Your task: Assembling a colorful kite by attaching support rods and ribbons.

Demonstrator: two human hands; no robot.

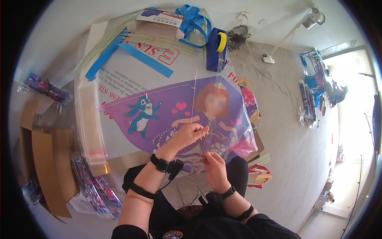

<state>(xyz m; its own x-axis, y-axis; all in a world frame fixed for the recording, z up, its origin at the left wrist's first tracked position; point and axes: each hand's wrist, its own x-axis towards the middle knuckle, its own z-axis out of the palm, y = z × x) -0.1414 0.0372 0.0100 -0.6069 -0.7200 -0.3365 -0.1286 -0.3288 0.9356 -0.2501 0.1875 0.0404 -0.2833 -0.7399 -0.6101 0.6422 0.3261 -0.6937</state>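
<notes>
A purple kite (167, 95) printed with a red-haired princess and a blue animal lies across the work table. White rods run along its upper edge and down its middle. Over the lower part of the princess, my left hand (190, 134) is closed with thumb and forefinger pinched. Lower and to the right, near the kite's bottom edge, my right hand (215, 164) pinches too. A thin white strand (205, 142) runs between the two pinches; I cannot tell whether it is string or a slim rod. The fingertips hide its ends.
On the table's far side are a small box (159, 22), blue ribbon (191, 24), pale thin rods (95, 53) and a blue tape dispenser (216, 51). Clear plastic sleeves (89, 119) line the left edge. Cardboard boxes (51, 159) and bundled packages (95, 185) stand at left.
</notes>
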